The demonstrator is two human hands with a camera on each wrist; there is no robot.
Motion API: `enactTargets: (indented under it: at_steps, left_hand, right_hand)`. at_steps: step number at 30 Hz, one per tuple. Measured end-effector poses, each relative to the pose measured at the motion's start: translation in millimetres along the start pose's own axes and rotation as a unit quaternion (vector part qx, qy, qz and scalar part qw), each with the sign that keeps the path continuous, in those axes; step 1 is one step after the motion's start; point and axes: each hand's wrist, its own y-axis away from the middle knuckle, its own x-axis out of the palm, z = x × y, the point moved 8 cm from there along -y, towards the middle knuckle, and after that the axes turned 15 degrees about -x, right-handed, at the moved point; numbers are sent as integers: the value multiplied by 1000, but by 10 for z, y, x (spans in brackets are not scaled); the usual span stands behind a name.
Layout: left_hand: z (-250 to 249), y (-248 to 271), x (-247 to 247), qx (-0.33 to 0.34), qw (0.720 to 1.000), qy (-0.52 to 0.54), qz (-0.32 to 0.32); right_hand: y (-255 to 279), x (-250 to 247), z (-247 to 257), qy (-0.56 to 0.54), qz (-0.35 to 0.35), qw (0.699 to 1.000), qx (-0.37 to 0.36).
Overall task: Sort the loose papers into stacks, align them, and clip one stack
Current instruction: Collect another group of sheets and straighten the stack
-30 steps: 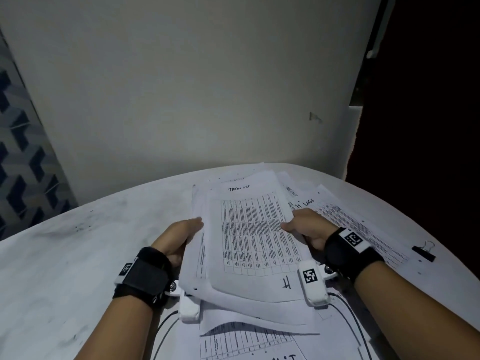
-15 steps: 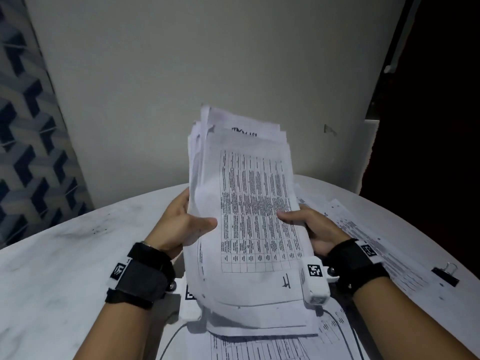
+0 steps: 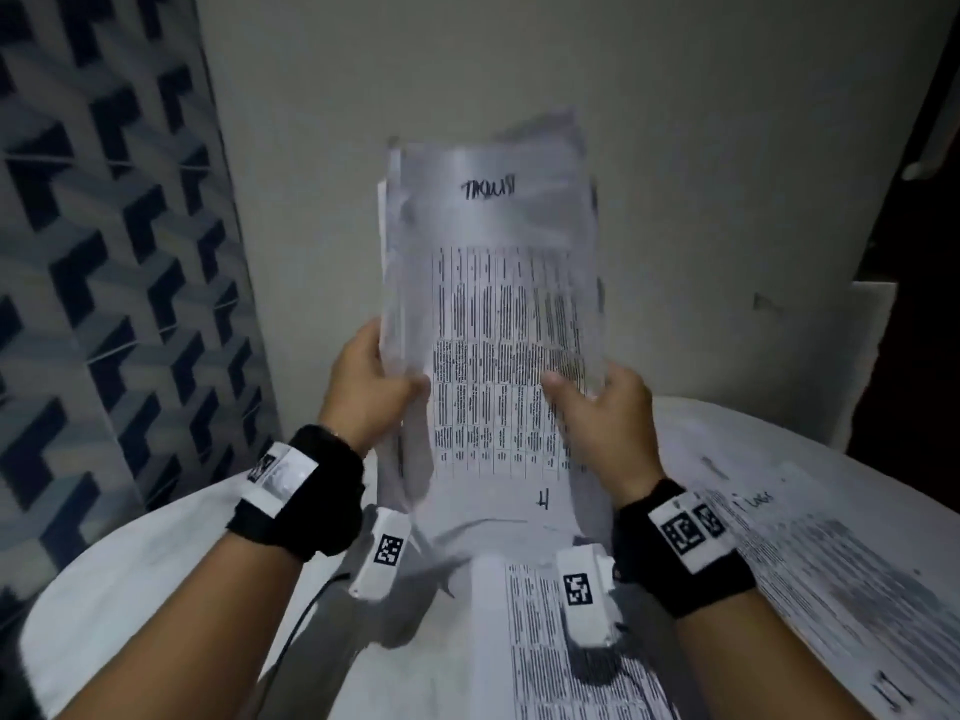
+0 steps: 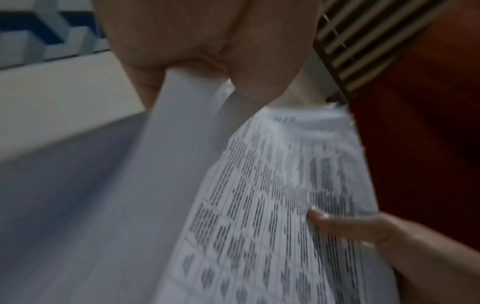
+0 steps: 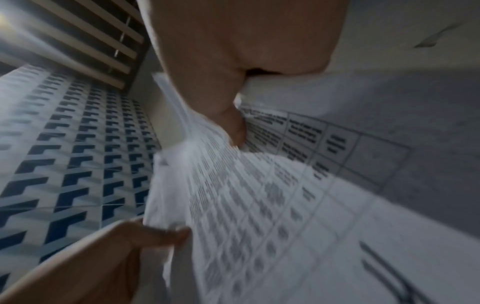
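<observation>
The task is sitting somewhere in its middle, as far as one can judge: a stack of papers [image 3: 493,324] is being held upright above the bench [image 3: 130,553], its top edges ragged and not yet squared, while other printed sheets [image 3: 810,579] are lying flat on the bench to the right and one more [image 3: 540,641] is lying below the wrists. No clip is showing in any view, so the aligning seems under way and the clipping is yet to come.

The left hand [image 3: 371,387] is gripping the stack's left edge — thumb across the printed face, fingers [image 4: 145,67] curling behind. The right hand [image 3: 605,407] is mirroring it on the right edge, thumb on the front and the rest wrapping round the back; the right wrist view is showing the edge pinched in the crook of the thumb. Both forearms are reaching forward and up, wrists level, the stack standing between them — its lower edge just above the bench.
</observation>
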Motion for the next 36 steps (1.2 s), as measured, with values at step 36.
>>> enactTargets:
  at_steps: [36]
  left_hand:
    - [-222,-4,-36,134,983,119,-24]
  right_hand:
    - [-42,194,-212,-110,49,987,105]
